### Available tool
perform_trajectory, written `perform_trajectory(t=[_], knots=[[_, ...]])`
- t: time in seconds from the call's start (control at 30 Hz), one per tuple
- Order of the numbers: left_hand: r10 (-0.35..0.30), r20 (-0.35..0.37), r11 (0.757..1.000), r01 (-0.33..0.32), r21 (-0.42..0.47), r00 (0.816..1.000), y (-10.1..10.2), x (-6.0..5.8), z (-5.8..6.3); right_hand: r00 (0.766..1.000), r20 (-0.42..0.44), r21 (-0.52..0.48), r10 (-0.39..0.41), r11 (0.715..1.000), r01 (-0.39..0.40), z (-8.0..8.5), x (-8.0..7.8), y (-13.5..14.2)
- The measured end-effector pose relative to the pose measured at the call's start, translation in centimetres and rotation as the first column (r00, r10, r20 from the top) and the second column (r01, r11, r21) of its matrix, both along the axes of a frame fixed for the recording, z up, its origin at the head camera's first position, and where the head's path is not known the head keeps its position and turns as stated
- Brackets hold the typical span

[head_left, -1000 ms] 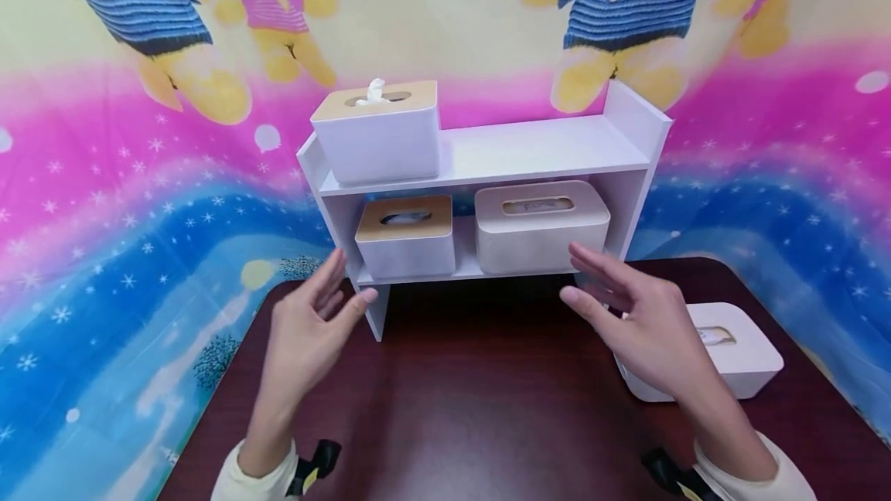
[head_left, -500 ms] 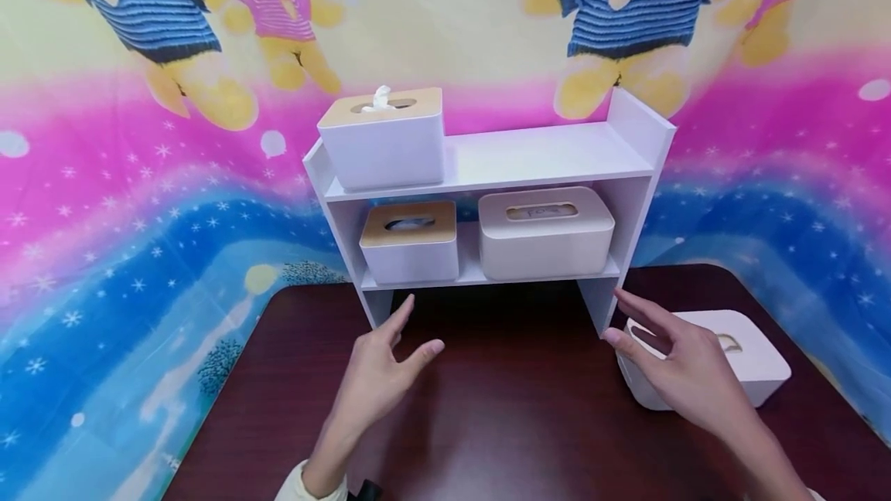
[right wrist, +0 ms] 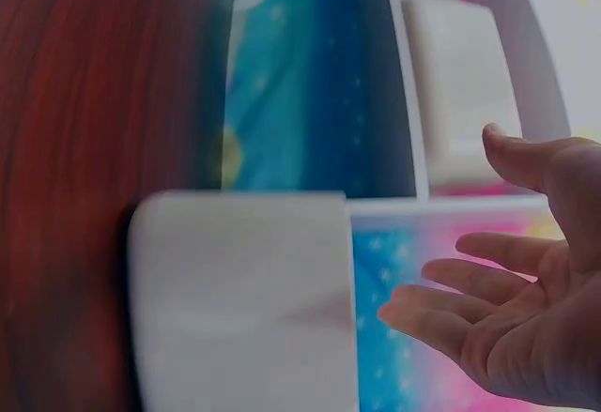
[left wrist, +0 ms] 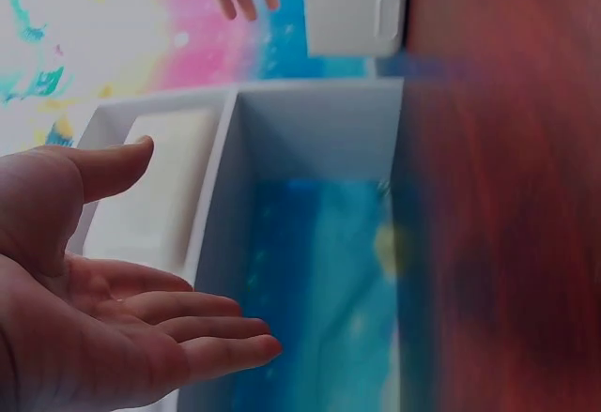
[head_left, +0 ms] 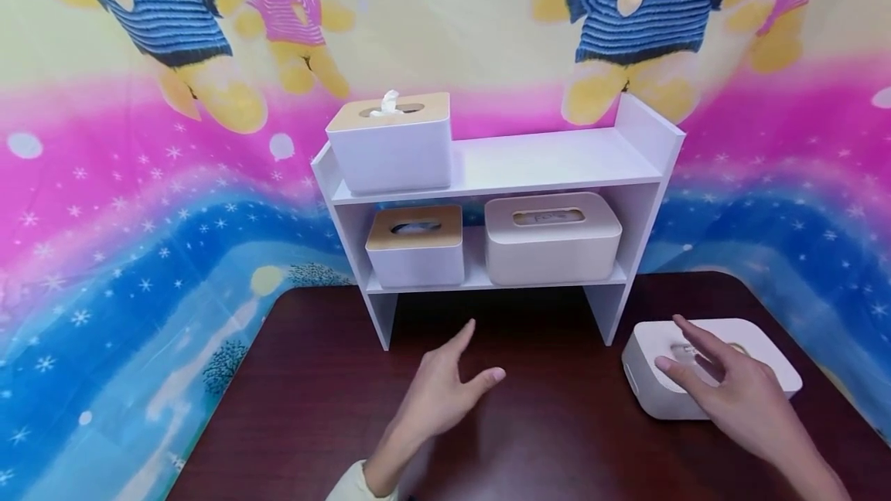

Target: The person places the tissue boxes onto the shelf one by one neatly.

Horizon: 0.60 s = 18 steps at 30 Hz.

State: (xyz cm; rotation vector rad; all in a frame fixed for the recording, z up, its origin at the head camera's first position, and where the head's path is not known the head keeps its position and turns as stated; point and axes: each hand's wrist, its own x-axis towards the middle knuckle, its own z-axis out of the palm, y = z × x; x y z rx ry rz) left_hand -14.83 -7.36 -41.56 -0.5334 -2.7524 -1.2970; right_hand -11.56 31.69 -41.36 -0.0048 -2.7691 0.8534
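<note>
My right hand (head_left: 745,400) hovers over the white tissue box (head_left: 668,400) on the table's right side, fingers spread and holding nothing; it hides part of that box's top. In the right wrist view the same hand (right wrist: 507,309) appears with its fingers extended beside the box (right wrist: 244,299). My left hand (head_left: 442,393) is over the middle of the table in front of the shelf, thumb and fingers apart and nothing between them. The left wrist view shows this hand (left wrist: 141,318) with straight fingers.
A white two-tier shelf (head_left: 550,161) stands at the back. On its top sits a wood-lidded tissue box (head_left: 390,153); below are a smaller wood-lidded box (head_left: 415,261) and a rounded white tissue box (head_left: 553,253). The dark table (head_left: 313,408) has a patterned cloth (head_left: 174,253) behind it.
Both hands have moved right and down from in front of the shelf. The right hand has come over the tissue box on the table. The boxes stay in place while the head view shifts slightly.
</note>
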Motion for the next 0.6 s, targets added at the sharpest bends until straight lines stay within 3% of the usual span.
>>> perform_trajectory(t=[0.17, 0.3, 0.6], knots=[[-0.066, 0.019, 0.997, 0.067, -0.025, 0.998, 2.7, 0.3, -0.8, 0.992, 0.049, 0.064, -0.112, 0.992, 0.109, -0.9, 0.2, 2.6], [-0.096, 0.052, 0.995, 0.097, -0.013, 0.994, 4.6, 0.4, -1.0, 0.975, 0.066, 0.137, -0.212, 0.97, 0.201, -1.4, 0.4, 4.6], [-0.098, 0.09, 0.995, 0.097, 0.016, 0.991, 7.8, 0.2, -1.4, 0.974, 0.009, 0.122, -0.226, 0.967, 0.223, -3.2, 0.8, 8.6]])
